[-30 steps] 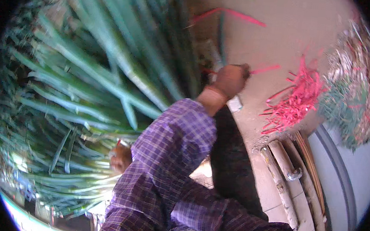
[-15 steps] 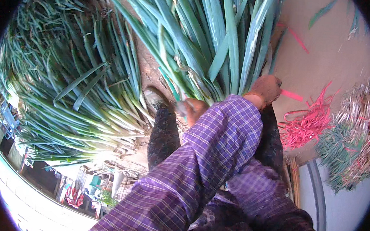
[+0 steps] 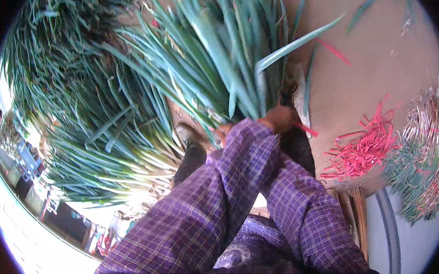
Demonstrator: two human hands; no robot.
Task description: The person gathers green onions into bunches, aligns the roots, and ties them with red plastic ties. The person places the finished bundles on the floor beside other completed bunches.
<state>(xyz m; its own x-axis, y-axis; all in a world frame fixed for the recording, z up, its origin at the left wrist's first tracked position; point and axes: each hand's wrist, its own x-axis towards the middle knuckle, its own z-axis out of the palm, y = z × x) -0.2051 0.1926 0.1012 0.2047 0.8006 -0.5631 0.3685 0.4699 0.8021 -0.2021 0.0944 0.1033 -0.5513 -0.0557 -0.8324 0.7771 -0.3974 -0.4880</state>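
**Tying a leek bunch**

Big heap of leeks (image 3: 91, 127) on the left, stacked on the ground (image 3: 390, 58). One loose bunch (image 3: 220, 60) fanned out ahead, stalks meeting at the hands. Pile of red ties (image 3: 360, 148) to the right, just beside a mixed pile of straw (image 3: 424, 153). Right hand (image 3: 280, 118) closed on the bunch's neck, one red tie (image 3: 308, 128) pinched at the fingers. Left hand (image 3: 222, 132) mostly hidden behind the sleeve; grip cannot be told.

Best done, by judgement: stalks squeezed tight and even, tie wrapped low and snug.

Count: two heaps of greens, one tie pile, two stray ties farther off.
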